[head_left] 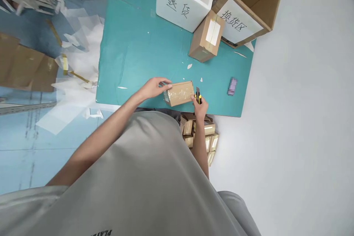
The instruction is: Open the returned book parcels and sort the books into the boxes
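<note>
A small taped cardboard box (181,93) is on the green table at its near edge, clear tape shining across its top. At its left end, my left hand (153,87) grips the upper corner between fingers and thumb. My right hand (201,107) is closed around a black and yellow utility knife (198,96), with the blade end pointing away from me. The thumb of that hand is at the box's right end. The undersides of the box and part of the knife handle are hidden.
On the green table (132,51) stand a white bin (177,9) with books, a taller carton (207,37) and a large open carton (249,14). A blurred purple object (232,86) lies right. Several small boxes (210,129) are stacked below; paper scraps (80,40) litter the left floor.
</note>
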`<state>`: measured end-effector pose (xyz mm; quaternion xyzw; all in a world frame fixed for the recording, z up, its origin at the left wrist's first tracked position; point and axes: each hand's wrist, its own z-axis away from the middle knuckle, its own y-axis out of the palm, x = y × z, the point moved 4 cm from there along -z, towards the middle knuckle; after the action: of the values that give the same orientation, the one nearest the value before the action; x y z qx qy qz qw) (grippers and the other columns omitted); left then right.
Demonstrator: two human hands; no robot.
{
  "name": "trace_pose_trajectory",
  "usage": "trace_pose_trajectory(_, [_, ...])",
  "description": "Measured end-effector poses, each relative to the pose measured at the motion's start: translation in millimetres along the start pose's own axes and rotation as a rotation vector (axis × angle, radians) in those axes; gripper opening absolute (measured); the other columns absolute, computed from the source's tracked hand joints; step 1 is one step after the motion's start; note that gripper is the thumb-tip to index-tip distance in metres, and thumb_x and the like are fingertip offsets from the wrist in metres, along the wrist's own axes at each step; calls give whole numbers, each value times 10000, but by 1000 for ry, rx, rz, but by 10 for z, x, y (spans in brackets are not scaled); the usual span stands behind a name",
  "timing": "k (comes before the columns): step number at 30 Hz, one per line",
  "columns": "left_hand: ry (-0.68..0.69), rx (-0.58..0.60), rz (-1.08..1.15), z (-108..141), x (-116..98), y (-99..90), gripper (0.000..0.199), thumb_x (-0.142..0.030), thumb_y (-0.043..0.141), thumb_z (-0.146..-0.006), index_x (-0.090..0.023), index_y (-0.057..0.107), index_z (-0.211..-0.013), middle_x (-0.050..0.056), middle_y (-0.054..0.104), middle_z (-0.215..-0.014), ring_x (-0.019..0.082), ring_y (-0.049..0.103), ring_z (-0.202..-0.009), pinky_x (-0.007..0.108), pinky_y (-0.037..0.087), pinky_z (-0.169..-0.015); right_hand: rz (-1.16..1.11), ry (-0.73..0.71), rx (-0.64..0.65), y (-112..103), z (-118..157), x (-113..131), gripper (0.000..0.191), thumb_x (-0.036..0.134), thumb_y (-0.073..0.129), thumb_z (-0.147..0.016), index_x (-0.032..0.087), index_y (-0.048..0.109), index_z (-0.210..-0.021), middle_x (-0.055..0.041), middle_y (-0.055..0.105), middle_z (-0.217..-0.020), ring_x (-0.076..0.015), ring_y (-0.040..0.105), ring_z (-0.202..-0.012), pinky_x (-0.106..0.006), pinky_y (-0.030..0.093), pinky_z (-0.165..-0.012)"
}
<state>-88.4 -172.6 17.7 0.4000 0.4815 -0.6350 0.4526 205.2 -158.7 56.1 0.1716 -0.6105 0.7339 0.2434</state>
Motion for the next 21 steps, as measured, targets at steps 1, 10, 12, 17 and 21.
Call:
trace_pose_trajectory(1, [-12, -37, -24, 3, -52, -12, 428, -566, 682, -911, -230, 824, -1135, 92, 801, -1195, 259, 743, -1046, 368, 557, -968, 21, 9, -23, -13, 15, 24, 592, 657, 545, -966, 128, 774, -1103, -87, 731, -957, -208, 639, -855, -316, 526, -834])
trace_pose_trajectory(10, [-106, -146, -43, -17, -12, 0, 280, -433, 774, -821, -215, 840, -984, 65, 830, -968, 248, 757, -856, 340, 551, -829, 38, -42, 142, -81, 477, 473, 630, 450, 297, -1114, 133, 381, -1652, -153, 781, -1119, -253, 749, -948, -348, 558, -862])
trace_pose_trajectory(12, [-124, -145, -37, -27, -7, -9, 278, -427, 780, -807, -212, 842, -973, 65, 830, -937, 251, 759, -844, 336, 547, -802, 58, -93, 306, 42, 612, 640, 631, 434, 324, -1120, 163, 330, -1690, -115, 804, -1061, -237, 761, -870, -323, 561, -834])
trace_pose_trajectory(17, [-123, -123, -15, -54, -11, -10, 313, -467, 792, -792, -210, 850, -961, 66, 830, -911, 246, 753, -844, 324, 542, -784, 304, -212, 441, 273, 728, 960, 572, 402, 343, -1137, 245, 379, -1686, -91, 807, -1199, -257, 760, -1025, -320, 533, -920])
trace_pose_trajectory(21, [-139, -131, -21, -51, -8, -20, 349, -515, 806, -778, -217, 856, -953, 58, 822, -868, 238, 739, -826, 315, 541, -765, 448, -229, 491, 305, 701, 1068, 564, 389, 301, -1151, 303, 321, -1708, -77, 781, -1303, -259, 751, -1053, -328, 527, -928])
